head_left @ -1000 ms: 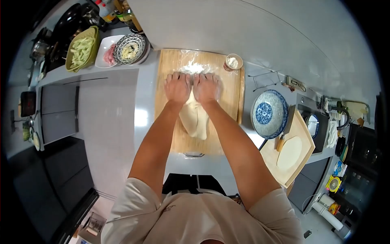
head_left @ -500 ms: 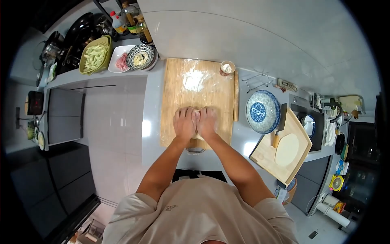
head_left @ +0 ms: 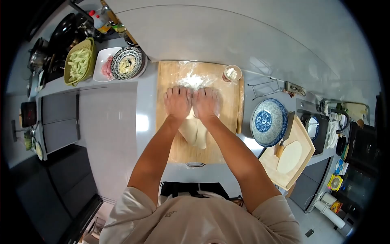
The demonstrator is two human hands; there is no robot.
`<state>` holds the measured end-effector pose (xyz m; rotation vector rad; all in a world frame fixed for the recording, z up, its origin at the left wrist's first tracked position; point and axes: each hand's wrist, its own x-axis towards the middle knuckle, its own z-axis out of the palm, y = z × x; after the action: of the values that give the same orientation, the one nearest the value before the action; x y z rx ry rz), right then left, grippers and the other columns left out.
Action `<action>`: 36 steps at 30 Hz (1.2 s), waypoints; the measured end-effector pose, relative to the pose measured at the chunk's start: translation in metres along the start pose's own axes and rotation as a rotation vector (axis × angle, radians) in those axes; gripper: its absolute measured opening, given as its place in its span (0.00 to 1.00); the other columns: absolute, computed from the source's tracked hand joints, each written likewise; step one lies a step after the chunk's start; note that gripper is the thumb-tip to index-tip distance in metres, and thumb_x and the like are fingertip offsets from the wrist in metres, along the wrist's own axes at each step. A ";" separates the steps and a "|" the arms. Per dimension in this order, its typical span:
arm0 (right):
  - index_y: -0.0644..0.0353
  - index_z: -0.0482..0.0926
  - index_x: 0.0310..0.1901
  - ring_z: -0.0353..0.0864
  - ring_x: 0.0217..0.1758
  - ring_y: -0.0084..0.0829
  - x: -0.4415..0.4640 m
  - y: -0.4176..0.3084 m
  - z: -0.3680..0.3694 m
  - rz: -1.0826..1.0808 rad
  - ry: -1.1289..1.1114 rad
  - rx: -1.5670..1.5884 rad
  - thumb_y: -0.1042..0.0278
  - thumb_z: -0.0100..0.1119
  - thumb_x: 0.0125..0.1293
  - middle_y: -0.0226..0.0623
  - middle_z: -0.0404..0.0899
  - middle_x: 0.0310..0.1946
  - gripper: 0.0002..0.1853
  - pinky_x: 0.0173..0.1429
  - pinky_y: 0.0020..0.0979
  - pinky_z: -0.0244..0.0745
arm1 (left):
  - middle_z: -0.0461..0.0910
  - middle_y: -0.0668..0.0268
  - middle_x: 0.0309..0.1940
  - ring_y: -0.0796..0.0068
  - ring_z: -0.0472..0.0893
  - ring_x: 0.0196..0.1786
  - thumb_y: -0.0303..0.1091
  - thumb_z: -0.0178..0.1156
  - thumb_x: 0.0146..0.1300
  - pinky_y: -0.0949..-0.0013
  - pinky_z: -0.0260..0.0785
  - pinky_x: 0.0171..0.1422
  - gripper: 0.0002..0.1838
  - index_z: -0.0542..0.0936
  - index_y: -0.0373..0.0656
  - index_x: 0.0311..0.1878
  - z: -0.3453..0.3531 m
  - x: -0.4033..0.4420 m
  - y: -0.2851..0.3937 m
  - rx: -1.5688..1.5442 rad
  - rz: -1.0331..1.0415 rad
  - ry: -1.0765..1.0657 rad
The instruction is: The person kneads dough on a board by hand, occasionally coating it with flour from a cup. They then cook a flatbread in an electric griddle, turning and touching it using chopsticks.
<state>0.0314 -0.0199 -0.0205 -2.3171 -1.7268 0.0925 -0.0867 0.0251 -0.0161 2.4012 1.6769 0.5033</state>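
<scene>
The dough (head_left: 194,133) is pale and creased, its far end hidden by the left hand (head_left: 178,102) and right hand (head_left: 206,103), fingers slightly apart. Flour (head_left: 195,81) lies beyond.

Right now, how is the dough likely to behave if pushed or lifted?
The dough looks soft and floppy: its near end lies slumped and creased, so it would probably sag if lifted. Pushed, it would likely squash and stretch rather than roll, given its uneven lobes. It might slide on the loose flour, though its underside is hidden.
</scene>
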 end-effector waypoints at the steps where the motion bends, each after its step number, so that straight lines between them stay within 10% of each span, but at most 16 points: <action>1: 0.57 0.87 0.47 0.80 0.58 0.48 0.010 -0.001 -0.002 0.027 0.007 0.020 0.49 0.50 0.80 0.45 0.84 0.50 0.21 0.66 0.49 0.72 | 0.82 0.62 0.45 0.54 0.77 0.53 0.45 0.59 0.74 0.51 0.65 0.60 0.13 0.87 0.48 0.43 0.005 0.007 -0.002 0.015 -0.001 0.001; 6: 0.59 0.89 0.45 0.82 0.59 0.51 0.009 -0.005 -0.018 0.040 -0.066 0.087 0.48 0.44 0.83 0.49 0.86 0.51 0.26 0.69 0.50 0.71 | 0.86 0.55 0.47 0.48 0.82 0.54 0.48 0.54 0.77 0.47 0.74 0.59 0.19 0.89 0.45 0.47 -0.008 0.009 -0.001 -0.013 0.026 -0.083; 10: 0.62 0.86 0.47 0.83 0.56 0.55 -0.032 -0.006 -0.057 0.072 -0.255 0.377 0.50 0.42 0.84 0.55 0.86 0.49 0.26 0.67 0.51 0.72 | 0.88 0.43 0.49 0.42 0.88 0.52 0.47 0.53 0.74 0.45 0.79 0.56 0.23 0.88 0.38 0.48 -0.055 -0.006 -0.003 -0.358 -0.261 -0.633; 19: 0.56 0.81 0.48 0.78 0.50 0.50 -0.137 -0.011 -0.031 -0.061 0.075 0.135 0.54 0.56 0.77 0.45 0.80 0.47 0.14 0.60 0.51 0.71 | 0.83 0.60 0.57 0.50 0.75 0.64 0.42 0.55 0.77 0.47 0.61 0.72 0.16 0.84 0.46 0.59 -0.045 -0.149 0.021 -0.193 0.019 0.128; 36: 0.55 0.84 0.48 0.78 0.60 0.47 0.002 -0.015 -0.003 0.068 -0.054 0.030 0.49 0.46 0.81 0.44 0.82 0.52 0.20 0.66 0.49 0.70 | 0.84 0.60 0.44 0.53 0.77 0.52 0.47 0.55 0.76 0.50 0.65 0.60 0.18 0.88 0.47 0.41 -0.008 0.005 -0.011 -0.065 0.085 0.021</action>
<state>0.0186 -0.0140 -0.0138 -2.3725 -1.6590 0.1935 -0.0975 0.0336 -0.0110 2.4363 1.5470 0.5892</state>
